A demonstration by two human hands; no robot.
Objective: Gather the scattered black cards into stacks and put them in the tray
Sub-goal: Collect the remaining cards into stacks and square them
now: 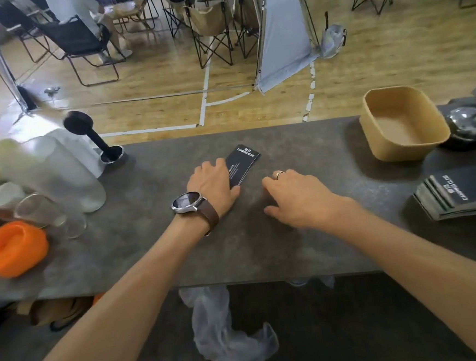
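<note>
A black card (243, 162) with white "CAMPING CLUB" print lies on the grey counter (236, 251) near its middle. My left hand (213, 186), with a watch on the wrist, lies flat on the card's left side, fingers spread over it. My right hand (296, 197), wearing a ring, hovers just right of the card, fingers apart and curled down, holding nothing. A thick stack of black cards (457, 194) sits at the right edge of the counter. The tan tray (403, 123) stands empty at the back right.
A clear jug (59, 171), glasses (46, 215) and an orange cloth (11, 249) crowd the counter's left end. A black tamper (97, 140) stands at the back left. A chrome bell (469, 125) sits right of the tray. Folding chairs fill the floor beyond.
</note>
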